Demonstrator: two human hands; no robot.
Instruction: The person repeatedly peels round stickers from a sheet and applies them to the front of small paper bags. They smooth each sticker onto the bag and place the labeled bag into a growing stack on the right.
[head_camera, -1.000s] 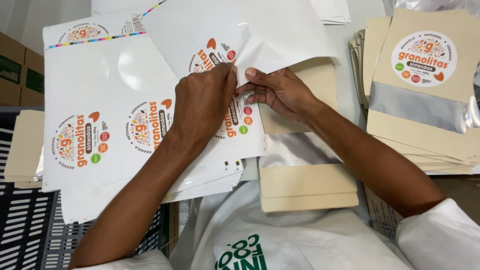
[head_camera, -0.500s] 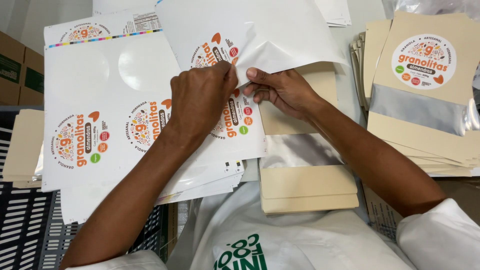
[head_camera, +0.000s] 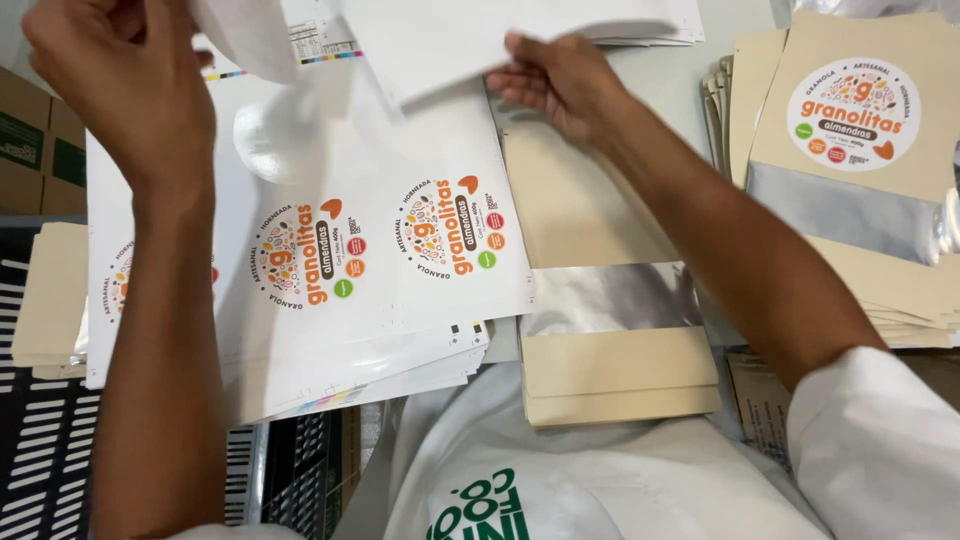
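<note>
The fingers of the left hand pinch a peeled white backing strip at the top left. The fingers of the right hand close on the edge of a lifted white sheet. Beneath both hands lies a stack of glossy label sheets printed with round orange stickers. Just right of that stack, under the right forearm, rests a tan pouch with a silver window. Farther right, a labelled pouch stack sits on the table.

White label sheets w/ orange-red round prints; beige pouches, silver window strip.
</note>
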